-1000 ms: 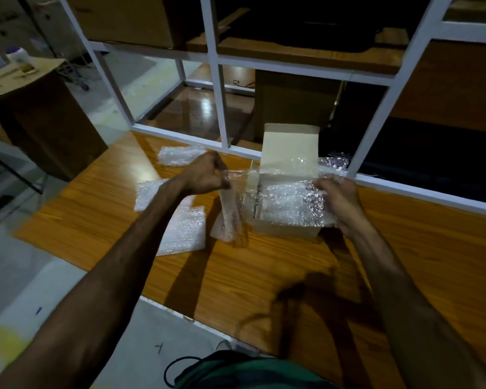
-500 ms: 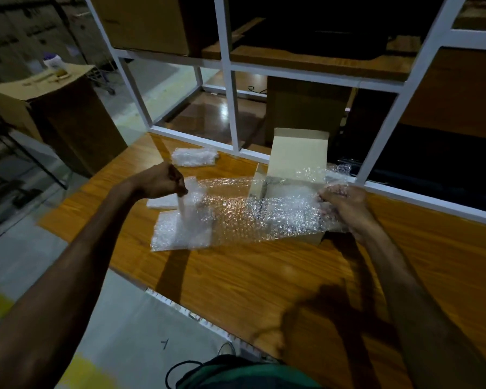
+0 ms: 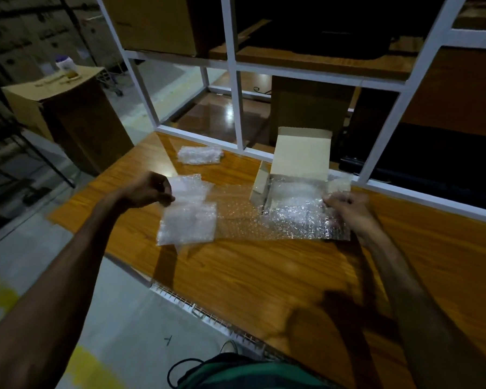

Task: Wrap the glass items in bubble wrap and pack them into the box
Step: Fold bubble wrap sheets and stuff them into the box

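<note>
While both my hands hold one sheet of bubble wrap (image 3: 253, 217) stretched flat just above the bench (image 3: 264, 276), the packing stands part done, by my reckoning.

Hands, two. Left hand (image 3: 152, 189): fingers curled, pinching the sheet's left edge. Right hand (image 3: 348, 206): fingers curled, pinching its right edge, just in front of the box.

Box (image 3: 300, 164), one: small cardboard carton at the far right of the bench, lid flap upright, open. Bubble wrap shows inside it; whether a wrapped glass lies under that I cannot tell.

Bundles of bubble wrap, three: two near bundles (image 3: 187, 220) under and beside my left hand, one overlapping the other, and one far bundle (image 3: 199, 155) close to the white frame (image 3: 239, 108). Contents not visible through the wrap.

Bare glass items: none in sight.

Judged done: some wrapping, box opened and perhaps lined. Judged left: laying this sheet down or into the box, moving the three bundles in, closing the lid.
</note>
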Motion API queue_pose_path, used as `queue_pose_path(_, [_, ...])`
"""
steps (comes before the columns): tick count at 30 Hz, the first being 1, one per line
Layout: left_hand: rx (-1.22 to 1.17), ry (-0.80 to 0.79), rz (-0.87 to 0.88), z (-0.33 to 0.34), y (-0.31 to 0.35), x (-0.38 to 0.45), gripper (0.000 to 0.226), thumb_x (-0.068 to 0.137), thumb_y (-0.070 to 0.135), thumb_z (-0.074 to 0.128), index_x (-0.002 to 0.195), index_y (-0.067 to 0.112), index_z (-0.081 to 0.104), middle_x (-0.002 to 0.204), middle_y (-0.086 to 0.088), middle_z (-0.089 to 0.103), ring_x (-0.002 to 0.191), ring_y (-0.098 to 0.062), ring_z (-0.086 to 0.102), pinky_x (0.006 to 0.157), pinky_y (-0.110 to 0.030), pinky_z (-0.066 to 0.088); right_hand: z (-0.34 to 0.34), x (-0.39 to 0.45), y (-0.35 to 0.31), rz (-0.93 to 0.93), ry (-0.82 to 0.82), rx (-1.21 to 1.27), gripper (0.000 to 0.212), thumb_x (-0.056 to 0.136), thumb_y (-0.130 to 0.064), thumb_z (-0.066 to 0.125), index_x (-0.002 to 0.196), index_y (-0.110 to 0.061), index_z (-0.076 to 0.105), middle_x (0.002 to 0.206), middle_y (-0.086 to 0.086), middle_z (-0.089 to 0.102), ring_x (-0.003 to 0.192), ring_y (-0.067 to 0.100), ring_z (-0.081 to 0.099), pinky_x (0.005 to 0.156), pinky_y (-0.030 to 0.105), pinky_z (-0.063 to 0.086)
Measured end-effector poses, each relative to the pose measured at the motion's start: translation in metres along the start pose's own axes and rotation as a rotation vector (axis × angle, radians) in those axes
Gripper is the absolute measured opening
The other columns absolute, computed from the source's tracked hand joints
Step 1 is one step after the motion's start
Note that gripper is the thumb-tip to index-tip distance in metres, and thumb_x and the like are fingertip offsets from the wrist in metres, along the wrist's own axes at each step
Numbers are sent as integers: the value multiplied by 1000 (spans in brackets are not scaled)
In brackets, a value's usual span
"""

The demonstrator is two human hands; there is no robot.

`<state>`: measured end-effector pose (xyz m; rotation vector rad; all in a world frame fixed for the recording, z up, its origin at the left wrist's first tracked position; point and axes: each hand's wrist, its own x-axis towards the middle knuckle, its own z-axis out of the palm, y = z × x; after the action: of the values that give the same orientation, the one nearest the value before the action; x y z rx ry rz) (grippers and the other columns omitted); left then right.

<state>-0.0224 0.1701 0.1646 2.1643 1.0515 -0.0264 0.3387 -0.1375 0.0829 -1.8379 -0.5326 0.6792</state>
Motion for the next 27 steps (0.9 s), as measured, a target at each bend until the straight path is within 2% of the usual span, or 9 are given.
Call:
queue_pose_path(4, [-269, 154, -58, 5, -9, -8, 12, 98, 7, 63, 107, -1, 66, 103, -17, 69, 89, -24, 68, 80, -38, 58, -2, -11, 2, -72, 16, -40, 12, 101, -22, 71, 110, -17, 77, 102, -3, 75, 90, 15, 70, 75, 31, 55])
queue_pose_path(6, [-366, 193, -73, 7, -14, -9, 16, 99, 10, 63, 110, -2, 66, 108, -21, 69, 88, -27, 69, 79, -41, 60, 1, -16, 2, -68, 35, -43, 9, 100, -21, 73, 107, -20, 78, 102, -6, 74, 94, 13, 69, 73, 28, 52])
queue_pose_path(9, [-442, 261, -67, 18, -16, -9, 23, 99, 15, 66, 113, -3, 66, 110, -25, 69, 91, -37, 71, 72, -40, 64, 6, -25, 2, -58, 51, -65, 7, 98, -20, 75, 104, -17, 77, 95, -3, 73, 82, 13, 68, 62, 23, 51])
queue_pose_path(13, [-529, 312, -54, 41, -3, -10, 24, 97, 22, 70, 108, 0, 68, 102, -31, 69, 80, -40, 71, 70, -46, 65, 13, -36, 4, 31, -12, -57, 8, 96, -16, 76, 102, -12, 76, 103, -1, 73, 93, 13, 67, 64, 24, 50])
queue_pose_path(15, [-610, 286, -56, 51, 12, -11, 21, 97, 18, 70, 109, 1, 68, 97, -31, 66, 75, -36, 68, 67, -43, 64, 15, -40, 2, 70, -106, -66, 5, 96, -12, 75, 98, -8, 75, 96, 6, 75, 82, 14, 69, 58, 21, 54])
queue_pose_path(18, [-670, 193, -40, 69, 44, -15, 18, 99, 10, 65, 113, -1, 66, 95, -24, 63, 73, -32, 66, 65, -39, 62, 18, -50, -2, 94, -278, -73, 11, 99, -12, 70, 97, -2, 74, 80, 7, 70, 57, 5, 66, 51, 18, 52])
queue_pose_path(22, [-659, -26, 14, 93, 84, -20, 19, 98, 8, 66, 117, 4, 66, 93, -21, 66, 67, -26, 68, 68, -42, 64, 23, -55, 8, 159, -483, -84, 17, 100, -20, 70, 103, -5, 76, 83, 9, 72, 66, 17, 65, 59, 30, 53])
queue_pose_path(25, [-617, -150, 39, 107, 102, -20, 22, 96, 7, 69, 118, 4, 68, 97, -19, 69, 64, -26, 69, 65, -41, 64, 25, -59, 14, 176, -628, -57, 23, 95, -26, 73, 104, -4, 76, 81, 8, 71, 61, 14, 60, 53, 27, 45])
queue_pose_path(27, [-584, -204, 74, 118, 110, -19, 17, 97, 5, 68, 113, 1, 71, 99, -20, 73, 64, -27, 70, 65, -43, 65, 26, -63, 15, 183, -702, 2, 30, 90, -25, 75, 105, 1, 74, 87, 8, 74, 69, 14, 67, 61, 26, 52])
